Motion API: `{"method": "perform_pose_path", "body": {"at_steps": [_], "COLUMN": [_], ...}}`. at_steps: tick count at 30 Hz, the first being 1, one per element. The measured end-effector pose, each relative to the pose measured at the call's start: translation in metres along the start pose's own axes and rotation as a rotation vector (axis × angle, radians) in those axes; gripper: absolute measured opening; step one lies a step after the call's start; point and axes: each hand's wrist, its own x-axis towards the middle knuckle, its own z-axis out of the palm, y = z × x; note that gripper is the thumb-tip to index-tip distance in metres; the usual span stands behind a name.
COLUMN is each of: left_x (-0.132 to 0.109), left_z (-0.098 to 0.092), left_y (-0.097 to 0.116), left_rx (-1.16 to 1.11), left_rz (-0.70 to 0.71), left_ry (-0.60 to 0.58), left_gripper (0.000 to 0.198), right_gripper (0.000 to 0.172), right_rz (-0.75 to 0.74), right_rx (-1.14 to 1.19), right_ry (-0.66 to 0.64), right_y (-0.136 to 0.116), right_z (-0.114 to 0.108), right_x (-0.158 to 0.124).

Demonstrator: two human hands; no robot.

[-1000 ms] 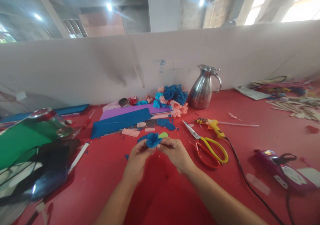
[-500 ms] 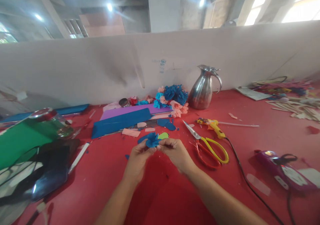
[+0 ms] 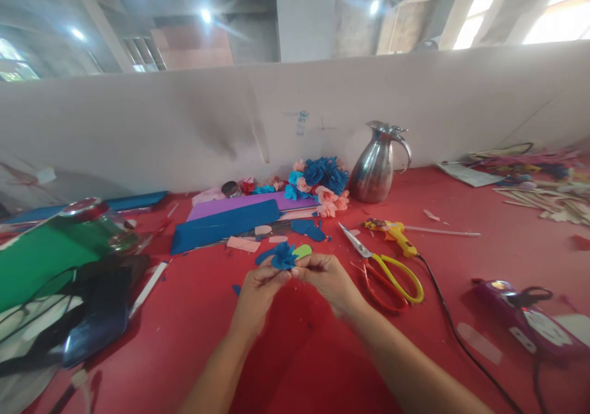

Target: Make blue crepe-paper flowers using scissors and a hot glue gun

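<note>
left hand [image 3: 257, 288]: fingers clamped on left side of blue flower [image 3: 283, 257]
right hand [image 3: 326, 281]: fingertips pinching flower's right edge
flower position: between both hands, over red counter [image 3: 161, 352]
scissors [image 3: 366, 253]: on counter, right of right hand, tips pointing away
glue gun [image 3: 404, 241]: just right of scissors' blades, cord attached
blue sheet [image 3: 225, 226]: beyond left hand
flower bunch [image 3: 325, 175]: farther back, beside steel jug [image 3: 372, 168]
</note>
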Motion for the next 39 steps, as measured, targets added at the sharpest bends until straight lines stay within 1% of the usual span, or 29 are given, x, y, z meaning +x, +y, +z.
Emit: {"method": "perform_pose_path", "body": {"at_steps": [6,12,17,21,23,27,31,35,39], "left_x": [-0.001,-0.001,0.002,0.002,0.002,0.001,0.001,0.000,-0.001], "left_z": [0.002,-0.004,-0.006,-0.003,-0.001,0.000,-0.002,-0.002,0.000], "left_y": [0.005,-0.001,-0.007,-0.006,-0.003,0.002,0.000,-0.002,-0.002], "left_rx": [0.029,-0.004,-0.042,-0.048,-0.050,-0.038,-0.019,0.003,0.000], "left_rz": [0.012,0.027,0.003,0.011,0.007,0.011,0.043,0.048,0.058], "left_ry": [-0.011,-0.019,-0.035,0.005,0.020,0.044,0.056,0.040,-0.018], "left_gripper": [0.012,0.009,0.021,0.022,0.020,0.012,0.017,0.022,0.022], "right_gripper": [0.024,0.028,0.029,0.028,0.026,0.023,0.025,0.022,0.016], "right_rz": [0.032,0.045,0.032,0.024,0.014,-0.018,-0.062,-0.102,-0.109], "right_rx": [0.030,0.009,-0.015,-0.061,-0.068,-0.064,-0.047,-0.031,-0.008], "right_ry": [-0.020,-0.019,-0.020,-0.031,-0.036,0.001,0.052,0.052,0.014], "right_y": [-0.004,-0.003,-0.001,-0.001,-0.003,-0.008,-0.013,-0.016,-0.016], "right_z": [0.000,0.001,0.003,0.003,0.003,0.004,0.003,0.004,0.006], "right_x": [-0.002,-0.001,-0.001,-0.002,-0.003,-0.005,-0.007,-0.009,-0.009]}}
